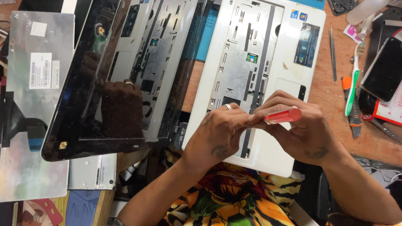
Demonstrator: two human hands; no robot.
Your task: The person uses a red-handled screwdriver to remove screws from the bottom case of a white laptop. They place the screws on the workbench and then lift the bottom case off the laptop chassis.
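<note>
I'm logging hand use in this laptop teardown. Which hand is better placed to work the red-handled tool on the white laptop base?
Probably the right hand: its fingers wrap the red-handled tool over the white laptop base. The left hand only pinches near the tool's tip end, seemingly steadying it.

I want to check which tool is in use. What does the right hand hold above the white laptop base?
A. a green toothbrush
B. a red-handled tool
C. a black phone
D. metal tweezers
B: the right hand grips a red-handled tool over the white laptop base, while the left hand meets it at the tip.
</note>
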